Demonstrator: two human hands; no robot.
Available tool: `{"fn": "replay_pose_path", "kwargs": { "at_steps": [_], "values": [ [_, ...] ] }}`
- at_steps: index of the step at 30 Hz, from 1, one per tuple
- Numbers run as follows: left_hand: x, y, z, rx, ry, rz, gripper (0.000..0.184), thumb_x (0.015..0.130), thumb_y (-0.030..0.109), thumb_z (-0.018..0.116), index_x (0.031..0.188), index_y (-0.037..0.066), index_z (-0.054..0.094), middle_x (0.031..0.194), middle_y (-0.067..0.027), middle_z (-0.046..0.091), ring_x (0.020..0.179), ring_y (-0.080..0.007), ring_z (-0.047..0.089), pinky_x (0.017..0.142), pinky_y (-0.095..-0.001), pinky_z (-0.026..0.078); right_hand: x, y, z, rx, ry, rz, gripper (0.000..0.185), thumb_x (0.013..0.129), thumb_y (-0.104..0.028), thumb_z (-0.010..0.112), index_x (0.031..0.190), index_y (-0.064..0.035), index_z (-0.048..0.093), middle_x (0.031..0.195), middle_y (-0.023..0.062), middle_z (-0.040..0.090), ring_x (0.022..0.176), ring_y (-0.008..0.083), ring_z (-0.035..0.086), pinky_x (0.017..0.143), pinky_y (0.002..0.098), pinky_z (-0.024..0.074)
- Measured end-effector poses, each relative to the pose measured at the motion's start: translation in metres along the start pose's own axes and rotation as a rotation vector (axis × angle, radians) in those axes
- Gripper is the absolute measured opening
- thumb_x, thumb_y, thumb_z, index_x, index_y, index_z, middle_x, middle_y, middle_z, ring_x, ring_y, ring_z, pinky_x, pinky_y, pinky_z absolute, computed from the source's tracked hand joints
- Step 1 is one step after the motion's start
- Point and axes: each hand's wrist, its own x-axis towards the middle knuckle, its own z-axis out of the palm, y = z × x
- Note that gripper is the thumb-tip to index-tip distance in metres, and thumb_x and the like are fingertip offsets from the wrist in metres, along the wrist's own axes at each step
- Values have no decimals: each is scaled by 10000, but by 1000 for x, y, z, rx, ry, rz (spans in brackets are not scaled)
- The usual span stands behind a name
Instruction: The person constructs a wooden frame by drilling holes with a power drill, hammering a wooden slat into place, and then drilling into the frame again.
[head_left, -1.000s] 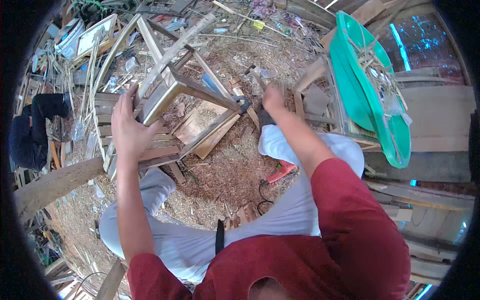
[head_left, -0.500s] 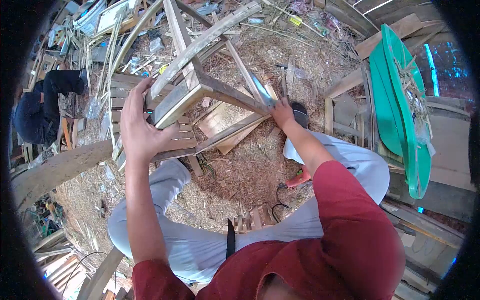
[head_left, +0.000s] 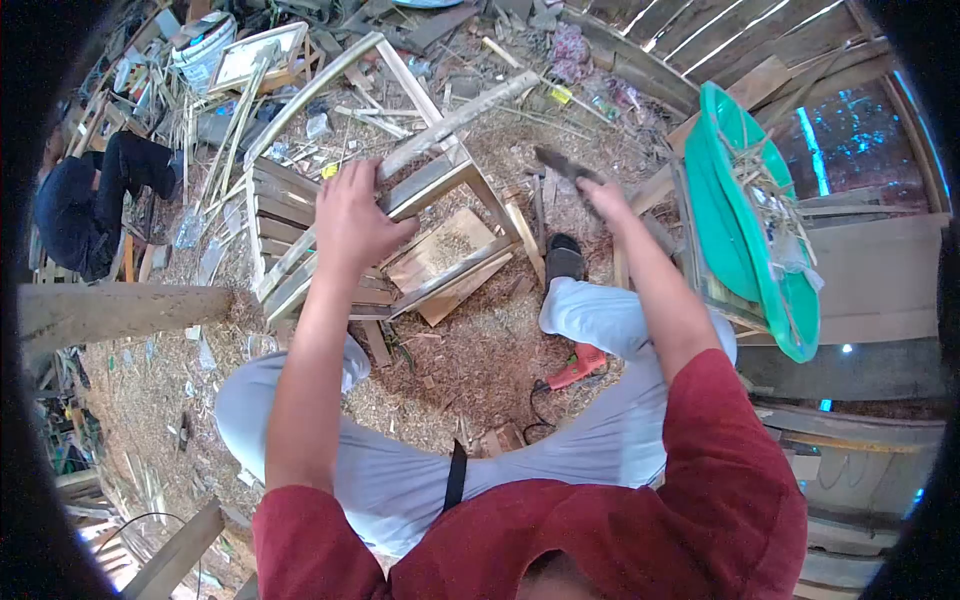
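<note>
Wooden chair frame (head_left: 425, 190) under the left hand (head_left: 350, 215), tool in the right. Seen from where I stand, the left hand grasps an upper rail near a corner, fingers draped over the wood and thumb spread along it; the frame's slats (head_left: 283, 208) lie below and outward of that hand. The right hand (head_left: 605, 200), away from the frame, is closed on a dark, flat tool (head_left: 562, 165) pointing forward and inward; its exact kind cannot be told. A hammer-like tool (head_left: 539, 195) lies on the ground just inward of the right hand, and a red power tool (head_left: 578, 368) rests nearer the body. A shoe (head_left: 565, 258) stands between the right hand and that red tool.

Good practice, in my judgement: the left palm should press firmly beside the joint, so the light frame neither rocks nor twists, with the thumb kept clear of the dark tool's path. The right grip is best set well back, wrist straight, the tool brought over slowly past the upright foot. A loose board (head_left: 435, 262) between the hands could give uneven footing, so steadiness should be checked before any force is applied
</note>
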Motion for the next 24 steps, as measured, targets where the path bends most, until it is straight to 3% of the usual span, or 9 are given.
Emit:
{"fn": "replay_pose_path", "kwargs": {
  "at_steps": [3,6,9,11,13,16,19,20,24],
  "values": [
    [-2,12,10,41,-3,60,808,610,379,886,1293,47,610,1197,-155,654,1185,-369,609,1109,-520,424,-26,-59,-63,-155,202,39,560,897,-420,765,1176,65,739,1156,200,761,1016,287,724,913,400,541],
    [-9,27,18,75,-51,72,760,621,392,883,1250,57,617,1201,-150,656,1193,-366,610,1100,-538,428,-76,-98,-106,102,220,-19,568,915,-401,758,1223,74,715,1212,202,739,1052,277,710,930,410,533],
    [-17,38,34,97,-17,97,665,634,397,873,1157,68,627,1169,-140,665,1167,-360,626,1056,-546,448,-132,-105,-98,152,417,-149,530,933,-417,759,1167,56,717,988,100,725,836,206,673,758,373,517],
    [-14,44,35,81,-69,74,625,640,398,869,1112,69,626,1135,-136,673,1142,-356,639,1024,-543,467,-114,-57,-86,271,287,-43,616,927,-410,774,1334,37,659,1296,187,702,1150,274,673,974,421,516],
    [-8,46,37,64,-108,74,604,642,396,868,1085,68,621,1086,-138,682,1099,-356,656,979,-526,496,-95,-12,-63,184,282,7,598,923,-442,767,1246,57,697,1204,224,732,1105,308,702,954,433,530],
    [-5,51,45,81,-146,97,577,645,388,867,1050,65,613,1030,-145,690,1039,-354,675,913,-493,533,-78,23,-34,-39,263,104,589,923,-520,758,990,64,733,922,133,748,842,277,711,785,426,541],
    [1,68,47,122,-185,88,558,646,369,872,1028,57,612,994,-151,697,978,-358,692,866,-466,558,-57,52,-15,-304,362,95,662,924,-560,732,996,98,740,1034,245,773,1011,395,742,900,472,547],
    [3,71,52,125,-183,91,555,647,366,874,1025,57,611,991,-150,698,973,-359,695,866,-466,559,-46,63,-13,-339,281,124,641,932,-564,706,1057,62,759,1079,314,747,1075,457,720,907,512,550],
    [13,80,75,122,-177,159,565,647,366,880,1034,59,606,980,-153,702,960,-365,702,870,-464,561,-37,87,-4,-547,297,-18,576,940,-541,698,1082,15,750,1036,289,743,1039,474,709,889,527,565]
  ]
}}
